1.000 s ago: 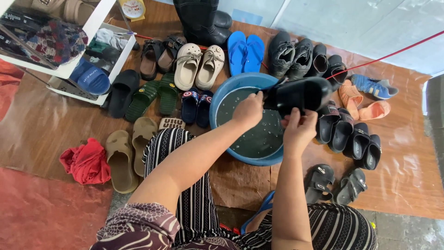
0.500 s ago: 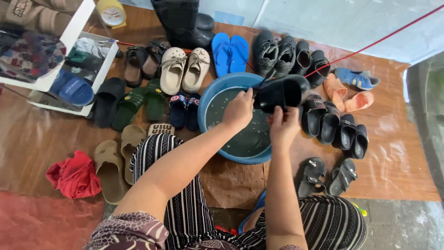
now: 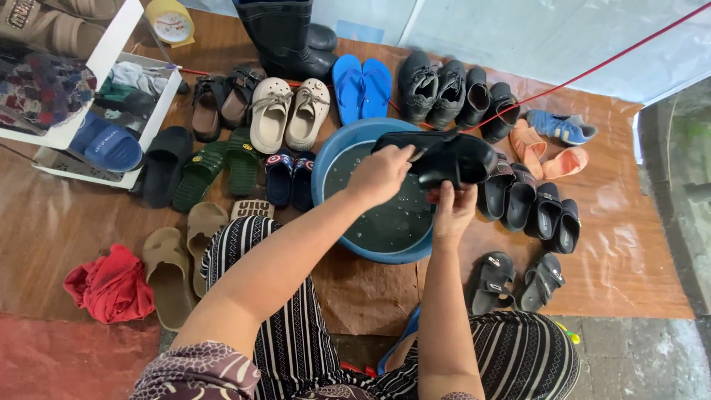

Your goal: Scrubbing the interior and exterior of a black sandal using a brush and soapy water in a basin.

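Rag [image 3: 111,285]: red, crumpled on the brown floor sheet, near left.
Shelf [image 3: 104,70]: white, far left; a blue slipper [image 3: 107,144] lies in its lower compartment, and a yellow clock [image 3: 170,22] stands just right of it.
Tan slides [image 3: 181,255]: a pair, just right of the rag, beside the person's striped knee.
Row of footwear: black, green and navy slippers, then beige clogs [image 3: 289,111], blue flip-flops [image 3: 361,85] and black boots [image 3: 285,33] farther off.
Basin [image 3: 333,159]: blue, round, with dark water; centre of the scene, in front of the person.
Left hand [image 3: 379,174]: fingers curled and pressed onto the left end of the shoe, above the basin.
Shoe [image 3: 452,155]: black, held level over the far right rim of the basin, between both hands.
Right hand [image 3: 452,211]: under the shoe, fingers closed upward around its near side.
Black slides [image 3: 529,207]: a row touching one another, just right of the basin.
Sandals [image 3: 515,280]: dark pair, near right.
Far right: orange slippers [image 3: 544,152] and a blue shoe [image 3: 566,127]; a red cord [image 3: 592,70] runs above them.
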